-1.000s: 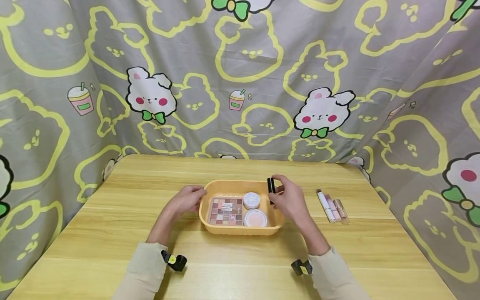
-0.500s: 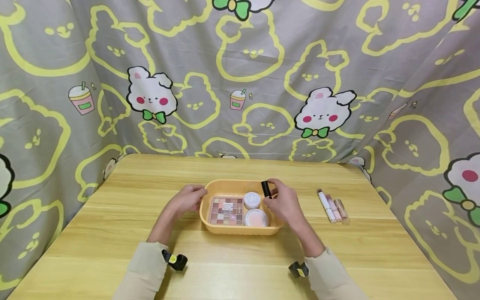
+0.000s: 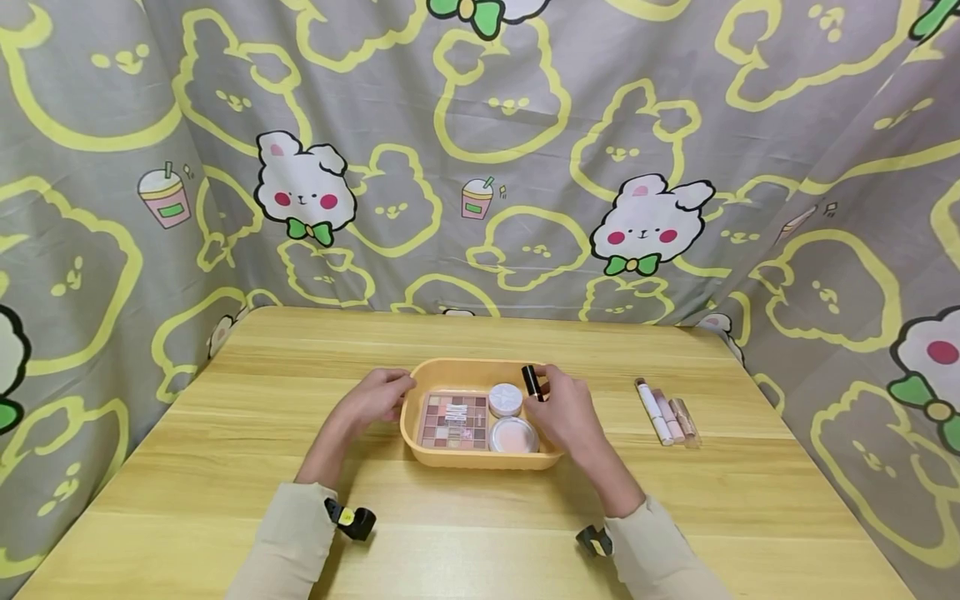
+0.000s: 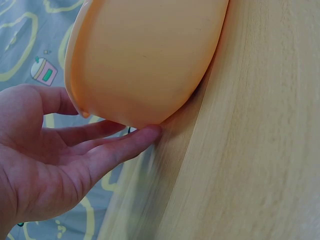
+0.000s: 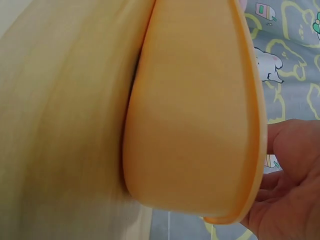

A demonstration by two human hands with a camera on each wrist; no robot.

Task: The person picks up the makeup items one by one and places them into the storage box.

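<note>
We note that the black cosmetic tube (image 3: 530, 380) now stands farther left than one second ago, and tilts where it was near-upright. It sits at the far right corner of the orange basin (image 3: 480, 461); we judge that placement is at the fine-positioning stage, with release still to come. The right hand (image 3: 564, 408) pinches the tube between thumb and fingers. The left hand (image 3: 373, 395) grips the basin's left end, thumb at the rim, its position unchanged.

The tube's long axis is steep; its upper end leans toward the far left corner of the worktop (image 3: 480, 542). (We cannot tell whether its lower end touches the basin floor.) To its left we see the white-lidded jar (image 3: 506, 400), the round compact (image 3: 513, 436) and, at the basin's left end, the eyeshadow palette (image 3: 453, 422).
</note>
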